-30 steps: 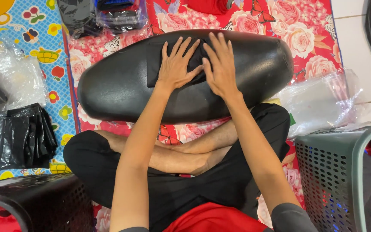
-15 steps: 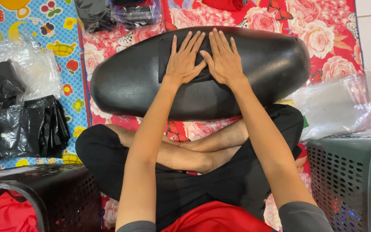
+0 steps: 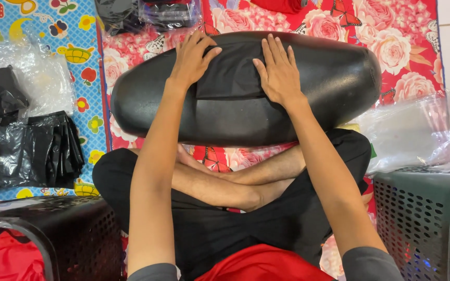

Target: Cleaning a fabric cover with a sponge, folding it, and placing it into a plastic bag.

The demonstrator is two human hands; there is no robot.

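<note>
Floor is carrying two mats: red rose-and-butterfly mat (image 3: 402,41) and blue cartoon-print mat (image 3: 42,21), edges meeting. Black seat cushion (image 3: 313,104) and clear plastic bags (image 3: 417,130) are lying on the red one; folded black covers (image 3: 27,151) and crumpled clear plastic (image 3: 32,78) on the blue.

Cloth (image 3: 230,73) on seat (image 3: 329,88); baskets (image 3: 423,218) either side; bags (image 3: 27,151) left.

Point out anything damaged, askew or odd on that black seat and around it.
Nothing looks damaged. The black seat lies across the lap, skin unbroken. Left hand and right hand press a folded black cloth flat on it. Clear plastic bags lie crumpled nearby.
</note>
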